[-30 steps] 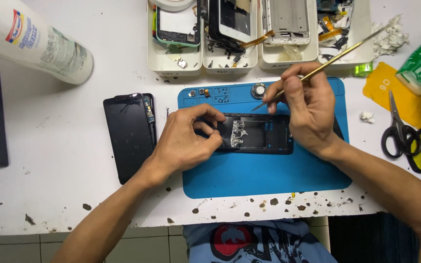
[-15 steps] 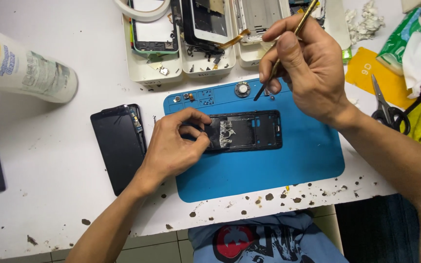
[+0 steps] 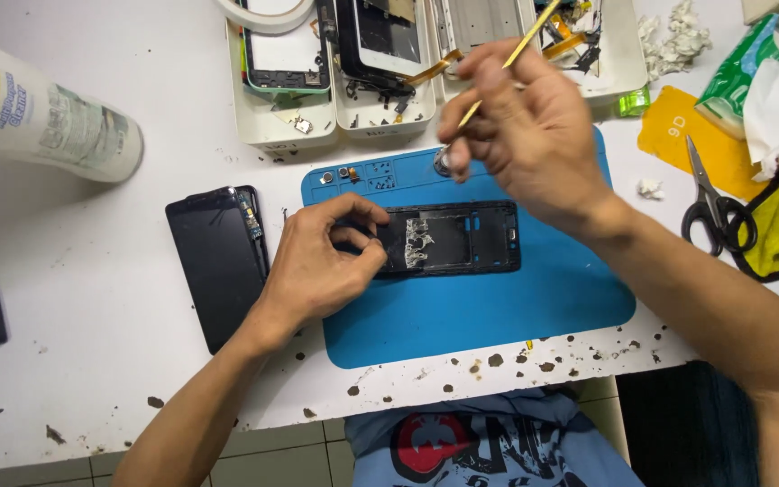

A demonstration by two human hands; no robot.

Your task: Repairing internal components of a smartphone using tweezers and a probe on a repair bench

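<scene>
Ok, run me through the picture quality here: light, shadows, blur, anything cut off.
Head view: even overhead light, soft shadows beside the white bottle and under the right hand; the right hand and its thin yellow stick are slightly motion-blurred; the left hand and the phone frame on the blue mat look sharp; the trays at the top are cropped by the frame edge.

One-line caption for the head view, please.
Left hand pins a black phone frame on a blue repair mat while the right hand lifts a thin yellow stick tool.
</scene>
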